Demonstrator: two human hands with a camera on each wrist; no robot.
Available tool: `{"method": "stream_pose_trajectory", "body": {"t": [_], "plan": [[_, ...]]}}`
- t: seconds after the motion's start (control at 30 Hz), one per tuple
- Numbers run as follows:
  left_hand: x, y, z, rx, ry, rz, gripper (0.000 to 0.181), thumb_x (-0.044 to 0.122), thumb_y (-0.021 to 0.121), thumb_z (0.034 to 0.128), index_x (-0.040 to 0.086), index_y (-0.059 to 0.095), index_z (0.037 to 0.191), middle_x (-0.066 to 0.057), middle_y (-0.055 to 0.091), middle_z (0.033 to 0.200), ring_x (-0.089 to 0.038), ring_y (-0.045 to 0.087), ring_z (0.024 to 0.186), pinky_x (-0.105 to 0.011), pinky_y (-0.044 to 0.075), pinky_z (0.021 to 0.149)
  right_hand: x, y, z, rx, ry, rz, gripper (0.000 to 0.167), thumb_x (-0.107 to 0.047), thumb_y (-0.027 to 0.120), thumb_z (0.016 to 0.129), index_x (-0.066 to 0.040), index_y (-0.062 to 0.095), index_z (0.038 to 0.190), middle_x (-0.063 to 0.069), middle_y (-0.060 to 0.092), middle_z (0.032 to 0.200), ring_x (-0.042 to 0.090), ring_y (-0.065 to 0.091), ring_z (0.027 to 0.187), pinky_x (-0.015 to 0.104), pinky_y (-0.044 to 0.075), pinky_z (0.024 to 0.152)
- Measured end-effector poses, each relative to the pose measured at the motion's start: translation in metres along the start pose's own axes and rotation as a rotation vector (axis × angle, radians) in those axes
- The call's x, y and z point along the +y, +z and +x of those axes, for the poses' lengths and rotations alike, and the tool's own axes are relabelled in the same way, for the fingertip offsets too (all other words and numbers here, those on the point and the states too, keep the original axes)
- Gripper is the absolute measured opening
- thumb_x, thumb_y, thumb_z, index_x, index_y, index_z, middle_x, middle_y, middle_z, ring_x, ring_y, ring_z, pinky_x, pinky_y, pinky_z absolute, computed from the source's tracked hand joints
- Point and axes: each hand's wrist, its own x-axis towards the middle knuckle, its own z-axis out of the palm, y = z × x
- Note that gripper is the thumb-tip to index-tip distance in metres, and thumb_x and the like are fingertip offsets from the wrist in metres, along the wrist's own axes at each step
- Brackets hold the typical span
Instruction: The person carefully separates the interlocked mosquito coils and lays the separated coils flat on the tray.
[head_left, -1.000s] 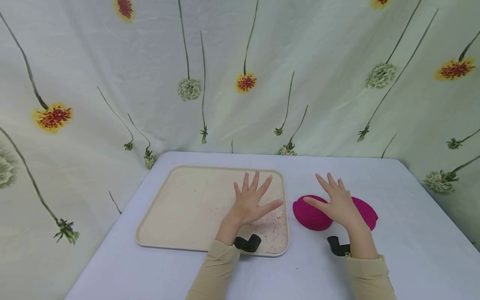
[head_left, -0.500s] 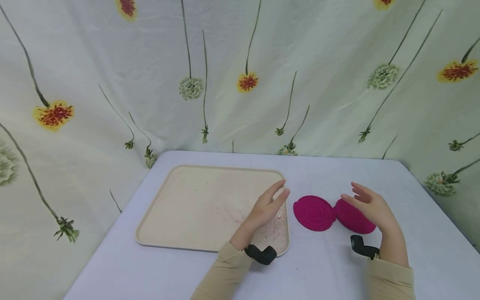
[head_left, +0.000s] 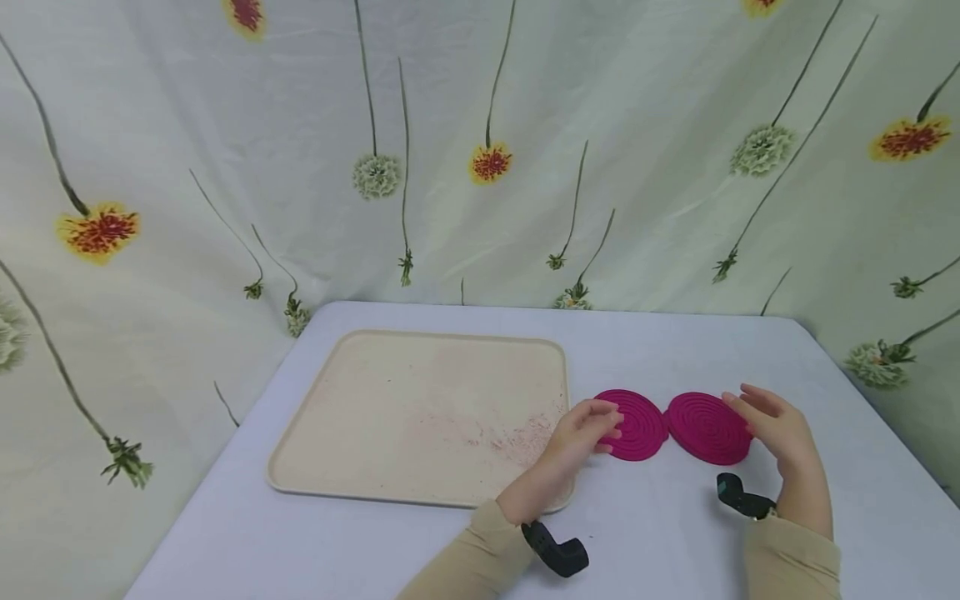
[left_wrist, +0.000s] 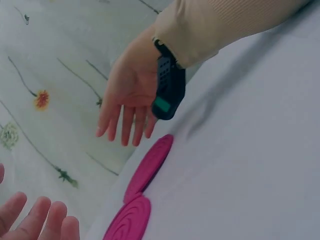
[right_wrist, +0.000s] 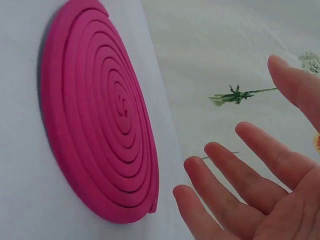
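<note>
Two flat magenta spiral coils lie side by side on the table, touching at their inner edges: a left coil (head_left: 642,429) and a right coil (head_left: 707,427). My left hand (head_left: 573,437) hovers by the left coil's outer side, fingers relaxed and covering part of it in the head view; its fingertips (left_wrist: 42,217) hold nothing in the left wrist view. Beside the right coil's outer edge is my right hand (head_left: 780,427), fingers loosely bent. A gap separates that hand from the wound rope-like coil (right_wrist: 100,115) in the right wrist view.
A beige tray (head_left: 405,408) with pinkish crumbs and smears lies left of the coils. White cloth covers the table (head_left: 652,533). Behind it hangs a flower-print curtain (head_left: 450,225). Each wrist carries a black camera (head_left: 555,550).
Both hands, earlier spread with fingers straight, have moved right and lowered toward the outer sides of the coils, fingers now relaxed. The coils and tray have stayed in place.
</note>
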Motion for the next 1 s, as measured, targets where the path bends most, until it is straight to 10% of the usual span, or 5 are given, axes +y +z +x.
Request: {"method": "stream_pose_trajectory", "body": {"t": [0.3,0.83,1.0], "plan": [[-0.02,0.012,-0.001,0.01,-0.068,0.012,0.034,0.016,0.058,0.0926,0.0,0.054,0.123,-0.009,0.061,0.111,-0.017,0.059,0.099,-0.034,0.051,0.084,-0.005,0.006,-0.007,0.082,0.132,0.074,0.095,-0.069,0.054,0.078,-0.012,0.027,0.148,0.02,0.021,0.152,0.042,0.023,0.135,0.066,0.025,0.1],[-0.026,0.01,0.002,0.012,-0.089,0.085,0.05,0.025,0.06,0.0908,0.006,0.048,0.135,-0.014,0.043,0.139,-0.031,0.037,0.13,-0.043,0.04,0.101,-0.073,-0.002,-0.066,0.037,0.221,0.197,0.085,-0.047,0.053,0.09,0.005,0.016,0.146,0.032,0.017,0.148,0.043,0.033,0.128,0.05,0.03,0.106],[-0.027,0.012,0.004,0.034,-0.091,0.099,0.051,0.024,0.061,0.0897,0.008,0.048,0.136,-0.014,0.044,0.138,-0.03,0.037,0.13,-0.043,0.04,0.101,-0.07,-0.004,-0.066,0.046,0.244,0.207,0.089,-0.05,0.058,0.086,0.004,0.022,0.146,0.028,0.029,0.144,0.011,0.057,0.088,0.023,0.051,0.081]]}}
